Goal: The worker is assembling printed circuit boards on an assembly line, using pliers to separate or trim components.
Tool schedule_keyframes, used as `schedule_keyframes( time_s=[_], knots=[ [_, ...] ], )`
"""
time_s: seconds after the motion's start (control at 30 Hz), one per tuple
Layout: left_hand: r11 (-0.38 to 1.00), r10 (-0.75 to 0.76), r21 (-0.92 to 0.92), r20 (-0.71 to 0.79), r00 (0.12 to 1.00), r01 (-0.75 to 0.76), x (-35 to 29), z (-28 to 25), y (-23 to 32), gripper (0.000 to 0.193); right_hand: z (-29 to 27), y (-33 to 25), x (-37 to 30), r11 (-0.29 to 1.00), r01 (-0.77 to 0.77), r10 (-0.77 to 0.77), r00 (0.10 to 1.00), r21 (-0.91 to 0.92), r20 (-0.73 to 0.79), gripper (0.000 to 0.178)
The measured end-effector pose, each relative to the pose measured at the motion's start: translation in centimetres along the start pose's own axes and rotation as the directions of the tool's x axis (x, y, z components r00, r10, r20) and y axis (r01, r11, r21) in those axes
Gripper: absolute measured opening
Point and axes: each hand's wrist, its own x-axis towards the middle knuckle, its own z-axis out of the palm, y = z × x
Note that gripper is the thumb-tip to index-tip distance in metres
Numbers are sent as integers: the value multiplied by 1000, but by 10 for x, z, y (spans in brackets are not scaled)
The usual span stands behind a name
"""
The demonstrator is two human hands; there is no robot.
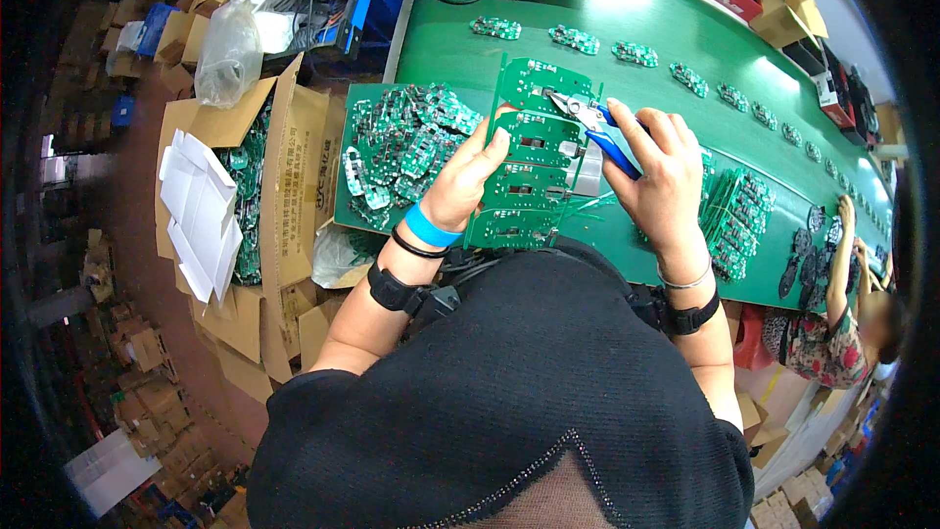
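Note:
My left hand [468, 176] grips the left edge of a green circuit board panel [534, 176], made of several joined boards, held up over the bench. In my right hand [658, 171] is a pair of blue-handled cutting pliers [609, 142], with the fingers closed round the handles. The pliers' metal jaws lie against the upper part of the panel, near its right side. To the left of the panel spreads a heap of small circuit boards [406, 142]. Right of my right hand stands a stack of green board panels [736, 225].
Small boards [634, 54] run in a line along the far side of the green bench [441, 49]. An open cardboard box [294, 186] with boards inside is at my left. Another person [832, 333] works at the far right, beside black parts [803, 255].

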Motion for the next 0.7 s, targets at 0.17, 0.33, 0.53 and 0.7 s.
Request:
schedule_keyframes(
  time_s=[0.17,0.33,0.53,0.7],
  knots=[
    [998,46,43,-60,997,-43,0,2,3,41,6,-3,2,998,-9,12,999,60,-49,49],
    [995,51,88,-27,998,-48,1,-1,5,41,6,-4,2,996,-18,24,997,83,-71,49],
    [992,55,118,-37,998,-50,3,-5,6,40,6,-5,0,994,-30,40,995,110,-93,49],
    [989,35,148,-51,998,-27,3,-13,1,39,-1,3,4,976,-113,153,965,185,-215,44]
  ],
)
